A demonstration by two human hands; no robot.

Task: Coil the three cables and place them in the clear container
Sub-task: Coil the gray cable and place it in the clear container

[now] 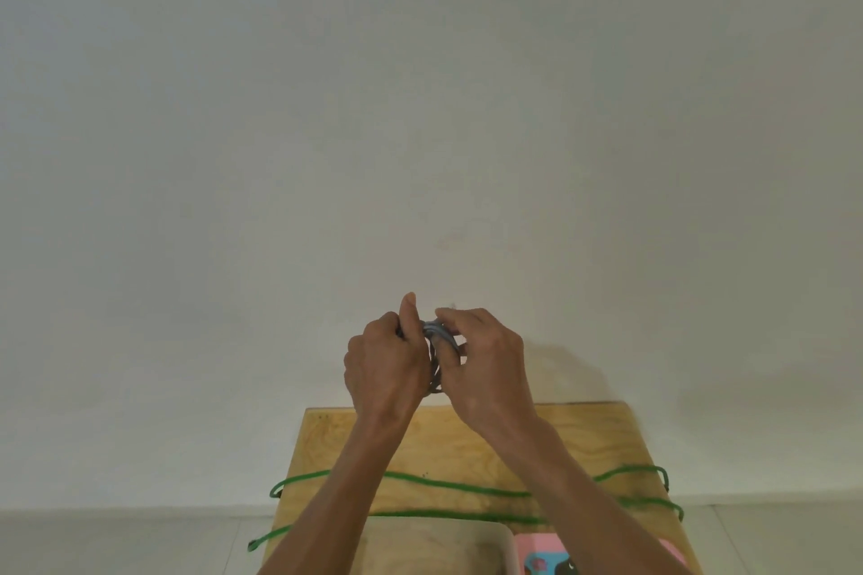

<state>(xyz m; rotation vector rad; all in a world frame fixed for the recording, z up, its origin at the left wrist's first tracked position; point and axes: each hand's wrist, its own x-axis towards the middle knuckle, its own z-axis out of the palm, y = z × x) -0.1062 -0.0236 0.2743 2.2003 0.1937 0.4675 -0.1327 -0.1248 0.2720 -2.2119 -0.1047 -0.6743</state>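
Both hands are raised above the far edge of the wooden table [467, 448]. Between them is a small coil of grey cable [436, 343]. My left hand [385, 364] grips the coil's left side, thumb pointing up. My right hand [485, 364] pinches the coil's top and right side with curled fingers. Much of the coil is hidden by the fingers. A long green cable [448, 486] lies uncoiled across the table in loose lengths, its ends hanging off both sides. A clear container [506, 542] shows only as a pale rim at the bottom edge, between my forearms.
A pink object [537, 549] with a blue printed patch lies at the table's near right, partly under my right forearm. A plain white wall fills the view beyond the table, and pale floor shows on both sides.
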